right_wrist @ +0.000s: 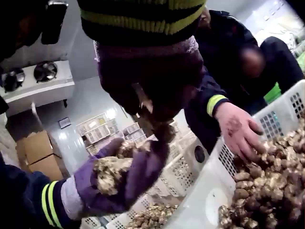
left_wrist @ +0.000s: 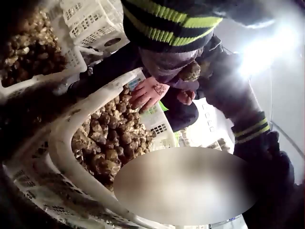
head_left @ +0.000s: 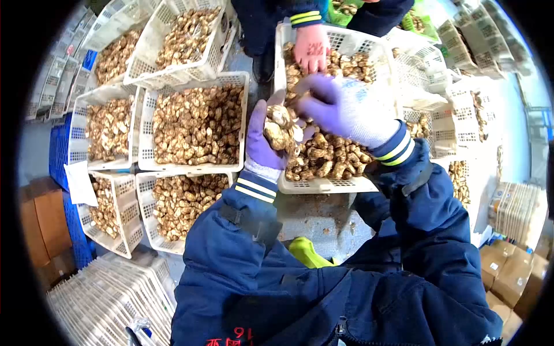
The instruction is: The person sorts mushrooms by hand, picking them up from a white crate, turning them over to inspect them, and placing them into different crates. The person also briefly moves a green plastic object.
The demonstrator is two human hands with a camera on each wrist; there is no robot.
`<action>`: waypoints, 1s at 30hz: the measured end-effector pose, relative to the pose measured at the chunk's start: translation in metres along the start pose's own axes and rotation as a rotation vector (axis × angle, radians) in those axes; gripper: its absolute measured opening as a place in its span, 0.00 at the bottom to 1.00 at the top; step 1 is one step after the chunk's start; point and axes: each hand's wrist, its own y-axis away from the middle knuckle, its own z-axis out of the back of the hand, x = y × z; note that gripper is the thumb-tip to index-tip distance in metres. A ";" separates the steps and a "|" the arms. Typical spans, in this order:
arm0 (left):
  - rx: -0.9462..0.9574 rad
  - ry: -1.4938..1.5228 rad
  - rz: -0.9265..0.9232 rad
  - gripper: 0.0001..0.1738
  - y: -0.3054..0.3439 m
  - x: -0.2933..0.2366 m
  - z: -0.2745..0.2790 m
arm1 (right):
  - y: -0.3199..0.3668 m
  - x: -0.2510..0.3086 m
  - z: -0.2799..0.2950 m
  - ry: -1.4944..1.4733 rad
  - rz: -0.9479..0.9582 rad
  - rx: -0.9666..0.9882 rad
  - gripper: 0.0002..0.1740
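Knobbly brown roots [head_left: 278, 135] lie in the purple-gloved left hand [head_left: 261, 138], whose fingers curl round them; the right wrist view shows this left hand [right_wrist: 119, 183] cupped about the pale clump [right_wrist: 112, 174]. Just right of it, over the crate, is the blurred right hand [head_left: 343, 109], thumb and forefinger bent apart. A small brown piece [right_wrist: 164, 132] shows by the dark fingers of the right hand [right_wrist: 147, 81]; whether they pinch it is unclear. In the left wrist view, the left hand [left_wrist: 167, 64] is dark, with a root [left_wrist: 190, 71] beside it. Below both hands stands a root-filled white crate [head_left: 329, 185].
Another person's bare hand [head_left: 311, 49] rests on roots at the crate's far end. More white crates of roots, such as one [head_left: 244, 124] at the left, stand on both sides. Stacked empty crates [head_left: 109, 294] are at lower left, cardboard boxes [head_left: 508, 268] at lower right.
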 end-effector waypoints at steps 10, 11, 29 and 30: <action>0.039 0.034 0.006 0.28 0.016 0.020 -0.012 | 0.023 -0.009 0.009 -0.722 -0.077 0.268 0.19; 0.033 0.026 -0.012 0.28 0.014 0.021 -0.012 | 0.022 -0.015 0.009 -0.797 -0.068 0.267 0.19; -0.257 -0.209 -0.405 0.52 -0.040 -0.158 -0.047 | 0.135 -0.144 0.023 -0.600 -0.467 -0.138 0.16; -0.233 -0.193 -0.333 0.49 -0.036 -0.135 -0.033 | 0.136 -0.141 0.020 -0.321 -0.470 -0.051 0.14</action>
